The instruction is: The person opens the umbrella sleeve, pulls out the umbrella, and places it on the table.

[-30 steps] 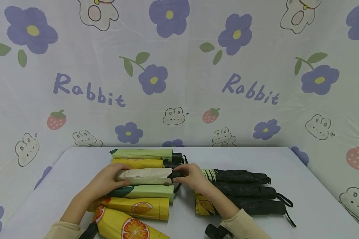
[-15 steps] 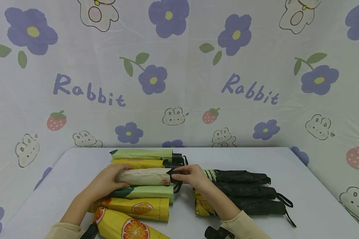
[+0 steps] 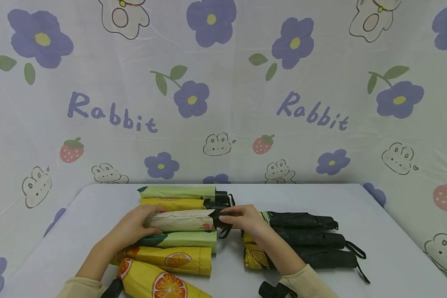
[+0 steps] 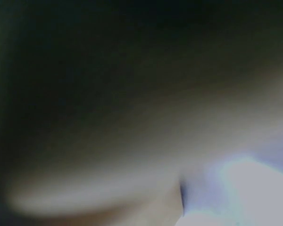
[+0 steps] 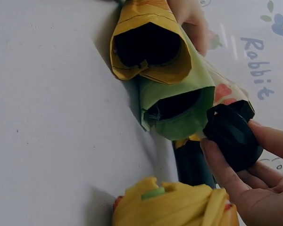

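Note:
A cream folded umbrella (image 3: 182,220) lies across the middle of the left-hand row. The left hand (image 3: 135,223) grips its left end between thumb and fingers. At the other end, the right hand (image 3: 246,219) pinches the black handle (image 3: 219,219), whose strap loop hangs below. In the right wrist view, the thumb and fingers of the right hand (image 5: 259,174) stand around the black handle (image 5: 233,136). Beside it are the open ends of a green sleeve (image 5: 205,84) and a yellow sleeve (image 5: 184,56). The left wrist view is dark and blurred.
Behind the cream umbrella lie a green (image 3: 179,192) and a yellow one (image 3: 171,204). In front are a green (image 3: 193,239) and two yellow orange-print ones (image 3: 190,260). Several black-ended umbrellas (image 3: 305,219) lie at right; a black handle (image 3: 272,289) is near the front edge.
The right hand has shifted slightly right along the black handle, and more of the handle shows. The cream umbrella has turned, showing a red print near its right end. The left hand stays in place.

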Demonstrator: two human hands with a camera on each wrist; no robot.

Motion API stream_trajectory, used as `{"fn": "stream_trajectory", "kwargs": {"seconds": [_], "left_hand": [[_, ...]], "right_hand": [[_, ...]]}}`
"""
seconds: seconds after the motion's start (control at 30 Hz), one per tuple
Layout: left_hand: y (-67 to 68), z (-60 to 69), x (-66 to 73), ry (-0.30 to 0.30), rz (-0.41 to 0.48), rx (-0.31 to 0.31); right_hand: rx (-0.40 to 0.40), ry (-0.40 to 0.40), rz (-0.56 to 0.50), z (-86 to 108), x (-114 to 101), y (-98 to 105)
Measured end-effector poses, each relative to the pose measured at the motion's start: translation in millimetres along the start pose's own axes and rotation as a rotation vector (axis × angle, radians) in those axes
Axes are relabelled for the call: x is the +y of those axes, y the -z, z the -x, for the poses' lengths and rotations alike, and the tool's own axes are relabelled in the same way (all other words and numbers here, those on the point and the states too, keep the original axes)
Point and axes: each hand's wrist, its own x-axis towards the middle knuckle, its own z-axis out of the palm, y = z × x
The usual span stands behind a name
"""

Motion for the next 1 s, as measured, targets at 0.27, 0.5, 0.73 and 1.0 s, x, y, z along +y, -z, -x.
{"fn": "stream_trajectory", "kwargs": {"seconds": [0.27,0.5,0.73,1.0], "left_hand": [[-0.4,0.1,-1.6,-0.004,-0.008,-0.004],[-0.1,-1.2,-2.6,-0.009,-0.018,-0.018],[0.4,-2.7,-3.6,-0.010,-0.021,-0.021],[0.6,-1.4,-5.2,0.001,-0.029,-0.023]], "right_hand": [[0.034,-0.041,-0.003,0.6,2.8,9.8],[0.025,-0.041,0.001,4.6,4.6,23.0],[0.017,-0.034,-0.006,4.5,7.7,35.7],[0.007,-0.026,-0.018,8.6,13.5,52.2]]}}
